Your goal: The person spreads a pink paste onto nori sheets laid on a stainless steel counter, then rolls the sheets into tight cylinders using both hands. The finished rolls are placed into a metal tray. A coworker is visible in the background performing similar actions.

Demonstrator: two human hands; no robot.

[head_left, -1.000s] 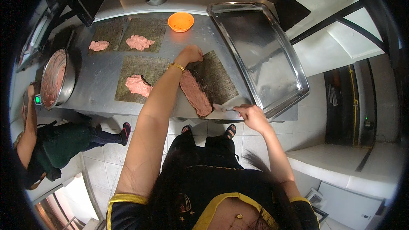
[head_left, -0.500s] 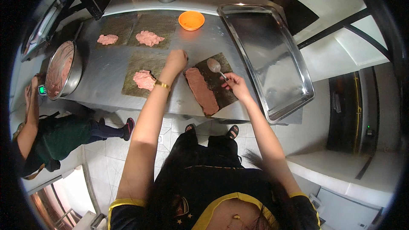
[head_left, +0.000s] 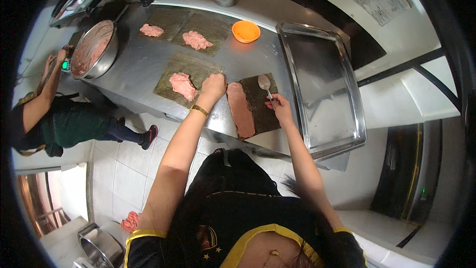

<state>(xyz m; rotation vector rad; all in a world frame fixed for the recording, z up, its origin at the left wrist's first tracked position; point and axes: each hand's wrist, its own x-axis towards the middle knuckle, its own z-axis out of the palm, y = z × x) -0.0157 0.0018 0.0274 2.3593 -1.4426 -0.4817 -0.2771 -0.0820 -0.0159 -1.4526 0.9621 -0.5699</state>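
Steel table (head_left: 135, 67), pale tiled floor (head_left: 128, 178). Right hand (head_left: 281, 109) grips spoon (head_left: 264, 83); left hand (head_left: 214, 86) curled, contents unclear.

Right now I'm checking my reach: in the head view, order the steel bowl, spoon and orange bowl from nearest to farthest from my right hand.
1. Spoon: held in the right hand.
2. Orange bowl: farther up the table, slightly left.
3. Steel bowl: far left.
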